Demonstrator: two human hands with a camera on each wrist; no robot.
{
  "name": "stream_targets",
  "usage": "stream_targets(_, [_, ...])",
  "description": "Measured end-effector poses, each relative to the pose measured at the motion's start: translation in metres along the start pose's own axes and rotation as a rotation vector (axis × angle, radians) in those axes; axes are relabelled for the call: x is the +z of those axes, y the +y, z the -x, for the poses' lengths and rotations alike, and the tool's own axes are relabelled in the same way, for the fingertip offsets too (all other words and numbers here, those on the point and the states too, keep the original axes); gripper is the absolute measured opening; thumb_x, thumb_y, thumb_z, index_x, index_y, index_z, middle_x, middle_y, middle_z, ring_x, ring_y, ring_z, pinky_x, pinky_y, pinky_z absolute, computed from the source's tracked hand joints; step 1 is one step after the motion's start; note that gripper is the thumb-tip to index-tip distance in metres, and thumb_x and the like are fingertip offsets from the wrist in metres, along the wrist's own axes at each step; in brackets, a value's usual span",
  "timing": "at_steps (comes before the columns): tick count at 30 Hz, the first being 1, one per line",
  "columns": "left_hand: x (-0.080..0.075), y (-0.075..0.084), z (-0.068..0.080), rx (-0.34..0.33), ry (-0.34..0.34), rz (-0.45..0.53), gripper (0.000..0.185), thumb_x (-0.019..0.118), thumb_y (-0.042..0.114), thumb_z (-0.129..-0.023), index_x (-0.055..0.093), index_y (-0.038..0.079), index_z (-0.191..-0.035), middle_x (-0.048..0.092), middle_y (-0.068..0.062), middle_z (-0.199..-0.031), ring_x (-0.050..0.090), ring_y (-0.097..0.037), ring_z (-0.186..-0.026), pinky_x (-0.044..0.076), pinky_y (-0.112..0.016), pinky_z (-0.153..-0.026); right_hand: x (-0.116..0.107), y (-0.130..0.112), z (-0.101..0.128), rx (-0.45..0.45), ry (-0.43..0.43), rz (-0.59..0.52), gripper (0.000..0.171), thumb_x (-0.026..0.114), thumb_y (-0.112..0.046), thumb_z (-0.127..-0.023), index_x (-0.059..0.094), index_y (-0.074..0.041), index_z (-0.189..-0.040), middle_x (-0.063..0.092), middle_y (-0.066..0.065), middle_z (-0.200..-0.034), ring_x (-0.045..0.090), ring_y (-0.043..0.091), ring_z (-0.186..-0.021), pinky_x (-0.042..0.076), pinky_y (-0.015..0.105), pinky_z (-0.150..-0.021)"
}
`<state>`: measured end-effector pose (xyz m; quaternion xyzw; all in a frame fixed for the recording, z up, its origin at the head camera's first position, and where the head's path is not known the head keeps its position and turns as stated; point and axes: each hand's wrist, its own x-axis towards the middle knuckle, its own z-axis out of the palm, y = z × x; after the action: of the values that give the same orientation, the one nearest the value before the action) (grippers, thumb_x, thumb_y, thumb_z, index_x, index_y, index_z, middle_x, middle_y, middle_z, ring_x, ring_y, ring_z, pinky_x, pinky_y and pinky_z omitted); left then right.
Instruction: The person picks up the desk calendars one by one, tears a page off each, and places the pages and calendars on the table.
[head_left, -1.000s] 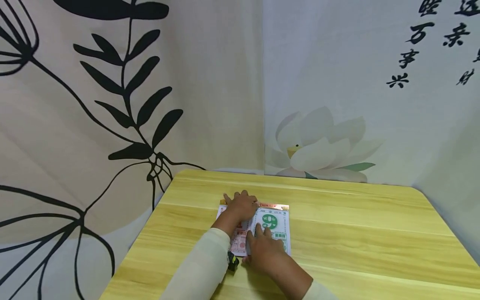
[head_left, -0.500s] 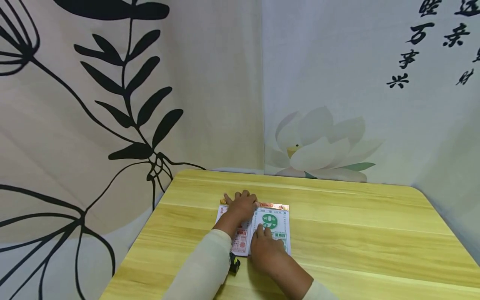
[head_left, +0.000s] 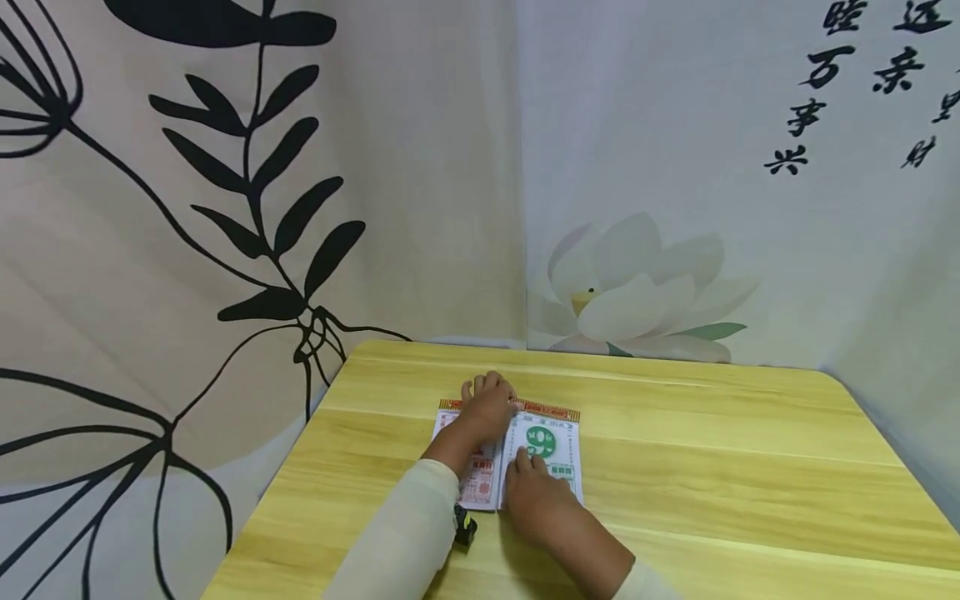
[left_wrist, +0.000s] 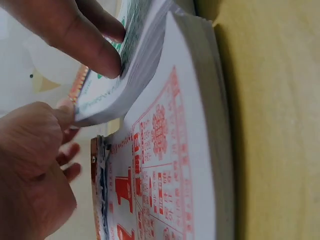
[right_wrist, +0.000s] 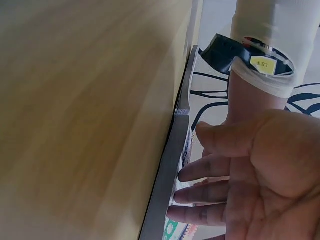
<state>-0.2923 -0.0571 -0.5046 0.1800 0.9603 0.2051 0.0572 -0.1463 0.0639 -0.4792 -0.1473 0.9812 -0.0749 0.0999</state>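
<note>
A thick tear-off calendar [head_left: 555, 454] lies flat on the yellow wooden table [head_left: 712, 467]. Its right-hand part shows a page with a green 9, its left part a red-printed page [left_wrist: 165, 180]. My left hand [head_left: 487, 410] rests on the calendar's top binding; in the left wrist view its thumb [left_wrist: 62, 117] touches the corner of a lifted stack of pages [left_wrist: 145, 65]. My right hand [head_left: 534, 487] presses straight fingers [right_wrist: 200, 172] on the green page's lower part, holding that stack. The calendar's grey edge [right_wrist: 170, 170] shows in the right wrist view.
Printed cloths hang close behind the table: black leaves on the left, a lotus and black characters on the right. A black wrist camera [right_wrist: 240, 52] with a yellow label sits on my left sleeve. Bare tabletop [head_left: 750, 433] stretches to the right of the calendar.
My left hand's fingers have drawn together at the calendar's top edge. My right hand has slid slightly to the right on the green page.
</note>
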Motion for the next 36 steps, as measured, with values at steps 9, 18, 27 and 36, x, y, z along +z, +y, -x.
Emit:
stream_targets(9, [0.003,0.002,0.002,0.183,0.042,0.250,0.022,0.045,0.028,-0.119,0.053,0.009,-0.126,0.056,-0.013,-0.129,0.051,-0.028,-0.118,0.043,-0.049,-0.101,-0.006,0.008,0.007,-0.023,0.005,-0.055,0.057,0.070,-0.024,-0.106,0.054,0.003,-0.154,0.042,0.024,-0.170,0.047,0.044,-0.154,0.060,0.068,-0.100])
stream_targets(18, [0.007,0.008,0.008,0.159,0.018,0.498,0.026,0.033,0.036,-0.122,0.040,0.011,-0.130,0.061,-0.014,-0.122,0.055,-0.021,-0.097,0.048,-0.042,-0.090,-0.003,0.015,0.011,-0.018,0.006,0.005,0.053,0.068,-0.029,-0.107,0.057,-0.007,-0.154,0.042,0.017,-0.173,0.048,0.043,-0.154,0.055,0.072,-0.105])
stream_targets(27, [0.009,0.013,0.009,0.143,0.044,0.608,0.029,0.032,0.034,-0.122,0.039,0.008,-0.134,0.062,-0.020,-0.121,0.057,-0.022,-0.095,0.048,-0.043,-0.091,-0.006,0.019,0.013,-0.027,-0.026,0.006,0.053,0.066,-0.029,-0.109,0.056,-0.010,-0.158,0.039,0.014,-0.176,0.046,0.044,-0.156,0.052,0.074,-0.110])
stream_targets(36, [0.007,0.011,0.009,0.051,0.079,0.711,0.029,0.032,0.034,-0.122,0.042,0.010,-0.134,0.059,-0.024,-0.134,0.058,-0.027,-0.109,0.048,-0.045,-0.094,-0.014,0.026,0.017,-0.016,-0.015,-0.052,0.056,0.069,-0.028,-0.107,0.056,-0.012,-0.159,0.041,0.009,-0.176,0.044,0.045,-0.157,0.047,0.077,-0.113])
